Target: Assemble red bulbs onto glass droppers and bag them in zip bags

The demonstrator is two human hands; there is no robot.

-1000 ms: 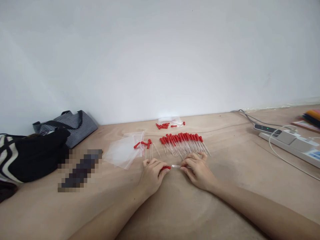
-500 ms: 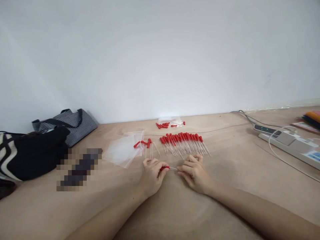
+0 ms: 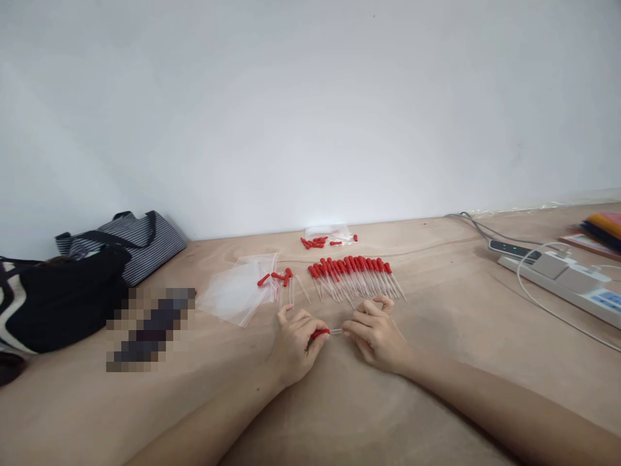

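Observation:
My left hand (image 3: 299, 343) is closed on a red rubber dropper bulb (image 3: 320, 333), pinched between thumb and fingers. From the bulb a thin clear dropper tube (image 3: 336, 331) runs right into the pinched fingers of my right hand (image 3: 376, 333). Bulb and tube lie in one line; where they meet is partly covered. Beyond my hands, a row of droppers with red bulbs (image 3: 349, 265) lies side by side, tips toward me. Left of that row are bare clear tubes (image 3: 303, 289) and a few loose red bulbs (image 3: 263, 280).
Clear zip bags (image 3: 233, 294) lie left of the loose bulbs. A small bag (image 3: 342, 233) with more red bulbs sits near the wall. Black and striped bags (image 3: 160, 249) and a blurred dark object (image 3: 155, 330) are at left. A power strip (image 3: 572, 285) with cables is at right.
Slightly less tube shows between my hands, and the fingers of both have come a little closer together. The view has shifted slightly; the things on the table lie as before.

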